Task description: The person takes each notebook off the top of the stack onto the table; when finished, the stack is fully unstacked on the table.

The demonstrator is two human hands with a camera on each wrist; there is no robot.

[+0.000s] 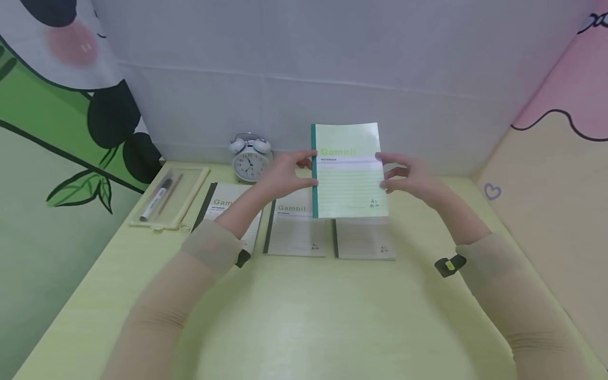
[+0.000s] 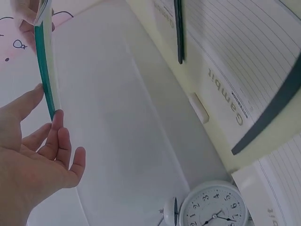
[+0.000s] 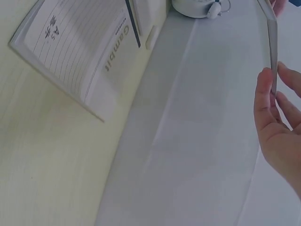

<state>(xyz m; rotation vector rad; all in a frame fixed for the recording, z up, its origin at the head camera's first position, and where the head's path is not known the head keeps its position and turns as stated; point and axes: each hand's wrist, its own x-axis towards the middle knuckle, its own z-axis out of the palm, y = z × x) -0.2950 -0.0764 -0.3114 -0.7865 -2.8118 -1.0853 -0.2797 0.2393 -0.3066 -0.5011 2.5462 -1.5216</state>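
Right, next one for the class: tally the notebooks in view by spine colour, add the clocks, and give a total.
Green-spined notebook, held up between left hand and right hand: 1
Dark-spined notebooks, lying on the table: 3
Alarm clock: 1
Total: 5

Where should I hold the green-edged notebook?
Probably pinch the notebook by its long edges, halfway up, coming from both sides: it's thin and held up, so both faces are reachable. The left hand pinches the green spine; the right hand, the opposite edge.
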